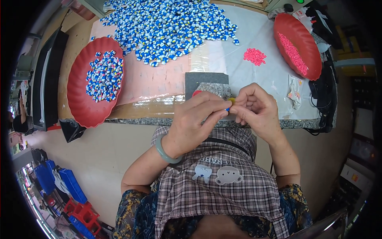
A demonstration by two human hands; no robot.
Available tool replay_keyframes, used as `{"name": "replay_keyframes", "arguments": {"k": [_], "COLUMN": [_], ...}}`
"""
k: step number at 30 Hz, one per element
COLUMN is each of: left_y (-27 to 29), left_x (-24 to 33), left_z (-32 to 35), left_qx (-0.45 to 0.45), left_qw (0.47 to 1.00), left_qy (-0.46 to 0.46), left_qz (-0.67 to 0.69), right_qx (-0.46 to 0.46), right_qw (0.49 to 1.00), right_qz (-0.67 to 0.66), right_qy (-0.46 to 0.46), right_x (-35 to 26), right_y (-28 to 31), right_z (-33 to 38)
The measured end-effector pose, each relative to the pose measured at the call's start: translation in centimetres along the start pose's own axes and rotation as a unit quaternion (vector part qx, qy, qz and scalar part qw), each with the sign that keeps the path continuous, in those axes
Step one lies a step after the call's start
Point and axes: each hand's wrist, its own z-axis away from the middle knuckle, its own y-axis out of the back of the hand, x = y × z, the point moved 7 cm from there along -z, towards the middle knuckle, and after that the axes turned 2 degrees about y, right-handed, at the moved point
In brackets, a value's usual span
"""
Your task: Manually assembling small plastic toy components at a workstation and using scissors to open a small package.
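Note:
In front of my body my two hands meet over the table's near edge. My left hand (194,119), a pale green bangle on its wrist, is closed in a pinch on a small blue piece (228,109). My right hand (258,111) touches it from the other side, thumb and fingers pinched together; what they hold is too small to make out. Beside the fingertips shows a bit of yellow (232,99). Just beyond lie a speckled grey stone block (215,88) and a dark grey pad (195,79). A red round thing (196,93) is partly hidden behind my left hand.
A large heap of small blue, white and yellow pieces (171,32) covers the table's far side. More fill a red scalloped tray (75,91) at left. Small pink parts (254,56) lie at right, near another red tray (314,59) and a crumpled packet (295,91).

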Motion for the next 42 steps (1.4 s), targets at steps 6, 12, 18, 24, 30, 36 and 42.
{"name": "replay_keyframes", "arguments": {"k": [6, 12, 18, 24, 30, 36, 42], "left_y": [1.1, 12.4, 18.0, 10.7, 2.2, -4.6, -9.0], "left_x": [0.8, -0.9, -0.6, -0.9, -2.1, -4.2, -6.8], "left_z": [-0.3, 0.3, 0.9, -3.6, -10.5, -13.3, -14.8], "left_qx": [-0.044, 0.211, 0.249, 0.15, 0.02, -0.052, -0.068], "left_qw": [0.998, 0.948, 0.801, 0.89, 0.927, 0.879, 0.86], "left_qy": [-0.028, -0.02, -0.025, -0.096, -0.207, -0.298, -0.29], "left_qz": [-0.016, -0.237, -0.544, -0.42, -0.312, -0.369, -0.415], "right_qx": [-0.099, 0.112, 0.144, 0.113, 0.077, 0.062, 0.059], "right_qw": [0.988, 0.901, 0.828, 0.791, 0.772, 0.824, 0.95], "right_qz": [0.095, 0.36, 0.45, 0.508, 0.538, 0.448, 0.261], "right_qy": [0.075, 0.213, 0.301, 0.323, 0.33, 0.342, 0.16], "right_x": [-0.5, 0.0, -1.4, -1.3, -2.2, -1.7, 3.0], "right_y": [-0.1, 7.4, 6.6, 6.3, 5.3, 4.6, 9.5], "right_z": [-0.3, -3.5, -5.7, -7.1, -7.6, -6.5, -6.0]}}
